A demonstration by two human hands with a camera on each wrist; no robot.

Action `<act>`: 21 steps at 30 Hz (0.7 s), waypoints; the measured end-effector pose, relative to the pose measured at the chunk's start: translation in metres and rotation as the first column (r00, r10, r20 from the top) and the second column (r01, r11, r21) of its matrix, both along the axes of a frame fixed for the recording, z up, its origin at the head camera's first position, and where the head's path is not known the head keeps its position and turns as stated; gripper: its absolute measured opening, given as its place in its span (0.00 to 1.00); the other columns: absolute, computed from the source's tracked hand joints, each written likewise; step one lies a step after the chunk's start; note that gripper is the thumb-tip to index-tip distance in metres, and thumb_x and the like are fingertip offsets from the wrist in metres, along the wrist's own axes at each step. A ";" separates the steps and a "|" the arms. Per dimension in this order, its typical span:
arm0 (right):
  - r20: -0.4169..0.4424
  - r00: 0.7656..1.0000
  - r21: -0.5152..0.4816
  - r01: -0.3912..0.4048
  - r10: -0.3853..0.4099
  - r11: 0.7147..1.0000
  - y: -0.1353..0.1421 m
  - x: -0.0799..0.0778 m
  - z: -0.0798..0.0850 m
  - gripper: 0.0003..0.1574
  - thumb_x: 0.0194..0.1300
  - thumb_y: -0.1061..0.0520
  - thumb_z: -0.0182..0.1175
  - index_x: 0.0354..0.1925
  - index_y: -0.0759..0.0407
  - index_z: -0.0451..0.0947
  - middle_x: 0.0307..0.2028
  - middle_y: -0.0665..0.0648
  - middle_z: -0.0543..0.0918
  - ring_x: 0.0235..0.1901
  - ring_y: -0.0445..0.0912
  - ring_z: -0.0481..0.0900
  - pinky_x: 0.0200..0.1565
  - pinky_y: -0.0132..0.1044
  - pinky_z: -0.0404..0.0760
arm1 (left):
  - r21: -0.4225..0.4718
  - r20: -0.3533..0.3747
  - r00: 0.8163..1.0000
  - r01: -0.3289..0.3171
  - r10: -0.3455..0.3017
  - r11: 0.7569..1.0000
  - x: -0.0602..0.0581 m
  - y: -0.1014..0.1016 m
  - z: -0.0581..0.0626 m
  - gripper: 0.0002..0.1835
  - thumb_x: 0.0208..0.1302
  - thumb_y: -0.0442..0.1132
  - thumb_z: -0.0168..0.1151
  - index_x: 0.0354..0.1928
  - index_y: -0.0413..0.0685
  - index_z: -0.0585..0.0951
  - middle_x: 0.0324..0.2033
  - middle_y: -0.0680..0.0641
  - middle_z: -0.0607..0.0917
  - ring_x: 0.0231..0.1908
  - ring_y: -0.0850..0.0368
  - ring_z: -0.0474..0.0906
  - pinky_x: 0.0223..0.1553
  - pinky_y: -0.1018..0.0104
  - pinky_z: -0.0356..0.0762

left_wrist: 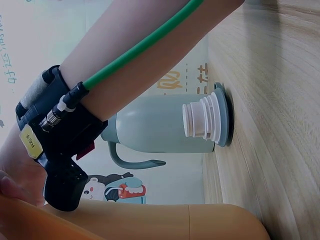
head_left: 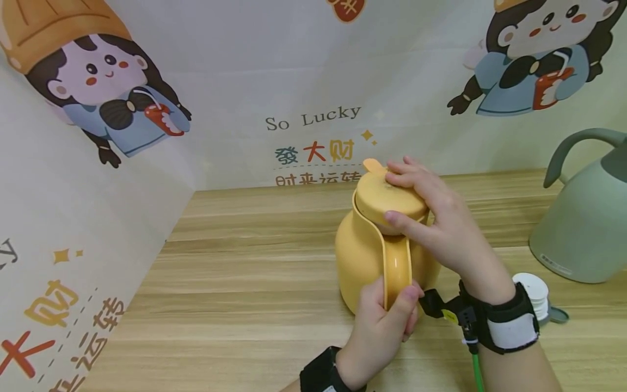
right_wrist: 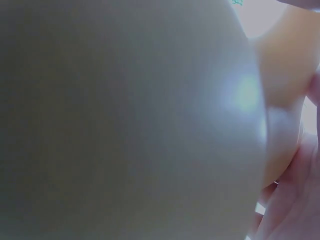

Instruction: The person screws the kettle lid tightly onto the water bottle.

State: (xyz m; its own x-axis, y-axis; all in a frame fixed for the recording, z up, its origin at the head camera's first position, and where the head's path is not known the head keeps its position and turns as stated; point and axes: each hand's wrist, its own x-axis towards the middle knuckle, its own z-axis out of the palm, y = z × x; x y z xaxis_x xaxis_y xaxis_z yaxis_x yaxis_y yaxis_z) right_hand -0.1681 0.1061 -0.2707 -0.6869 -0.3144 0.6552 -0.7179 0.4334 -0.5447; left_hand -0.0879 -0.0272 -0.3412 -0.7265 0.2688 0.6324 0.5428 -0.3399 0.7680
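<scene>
A yellow insulated jug [head_left: 360, 261] stands on the wooden table, its handle turned toward me. My left hand [head_left: 379, 326] grips the lower part of the handle [head_left: 398, 267], with fingers and thumb wrapped around it. At the jug's mouth sits its round yellow lid [head_left: 387, 196], a small tab at its far edge. My right hand [head_left: 436, 212] holds the lid from the right, thumb at the near edge and fingers spread over the far side. The jug's body [right_wrist: 125, 120] fills most of the right wrist view, blurred. In the left wrist view the jug's side [left_wrist: 165, 217] shows along the bottom.
A grey-green jug [head_left: 583, 218] stands at the right. Nearer me, partly behind my right wrist, its white ridged stopper [left_wrist: 202, 119] rests upside down on a grey-green cap [left_wrist: 227, 115]. A printed cloth backdrop [head_left: 235, 81] rises behind the table and along its left.
</scene>
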 end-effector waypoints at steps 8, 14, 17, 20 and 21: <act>-0.002 1.000 0.019 0.005 -0.005 1.000 0.001 0.000 -0.001 0.27 0.56 0.52 0.64 0.55 0.49 0.71 0.59 0.44 0.67 0.61 0.43 0.59 0.58 0.48 0.61 | -0.005 0.002 1.000 -0.005 0.005 1.000 0.000 0.000 0.000 0.08 0.70 0.29 0.44 0.33 0.30 0.69 0.09 0.42 0.65 0.10 0.61 0.60 0.08 0.73 0.60; -0.017 1.000 0.016 0.016 -0.016 1.000 0.001 -0.001 0.000 0.28 0.53 0.51 0.66 0.53 0.50 0.73 0.58 0.46 0.69 0.59 0.44 0.61 0.56 0.49 0.62 | -0.011 0.001 1.000 -0.012 0.012 1.000 -0.001 0.000 -0.003 0.08 0.70 0.29 0.44 0.33 0.30 0.69 0.09 0.42 0.65 0.10 0.61 0.60 0.09 0.73 0.60; -0.026 0.999 0.017 0.023 -0.023 1.000 0.000 -0.002 0.001 0.28 0.52 0.52 0.67 0.53 0.51 0.73 0.57 0.46 0.70 0.58 0.45 0.62 0.55 0.48 0.63 | -0.009 -0.004 1.000 -0.014 0.014 1.000 -0.001 -0.001 -0.001 0.07 0.69 0.28 0.44 0.33 0.30 0.69 0.09 0.42 0.65 0.10 0.61 0.60 0.09 0.73 0.60; -0.030 0.999 0.017 0.031 -0.030 0.999 0.000 -0.001 0.002 0.28 0.51 0.52 0.68 0.52 0.52 0.74 0.56 0.47 0.71 0.58 0.45 0.62 0.54 0.48 0.63 | -0.011 -0.008 1.000 -0.018 0.018 1.000 0.000 -0.001 0.001 0.06 0.69 0.26 0.44 0.33 0.30 0.69 0.08 0.42 0.65 0.10 0.61 0.60 0.08 0.73 0.60; -0.031 0.999 0.015 0.031 -0.031 0.999 0.000 -0.001 0.003 0.29 0.51 0.52 0.69 0.52 0.52 0.74 0.56 0.48 0.71 0.57 0.46 0.62 0.54 0.48 0.63 | -0.012 -0.011 1.000 -0.021 0.020 1.000 0.000 -0.002 0.002 0.06 0.68 0.26 0.44 0.33 0.30 0.69 0.08 0.42 0.65 0.09 0.61 0.60 0.08 0.73 0.60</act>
State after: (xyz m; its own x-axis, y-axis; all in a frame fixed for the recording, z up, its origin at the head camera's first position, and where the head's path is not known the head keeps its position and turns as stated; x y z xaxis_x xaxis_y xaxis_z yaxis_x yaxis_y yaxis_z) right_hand -0.1690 0.1059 -0.2679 -0.6762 -0.3033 0.6714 -0.7203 0.4637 -0.5160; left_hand -0.0877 -0.0288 -0.3393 -0.7249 0.2615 0.6373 0.5581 -0.3194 0.7658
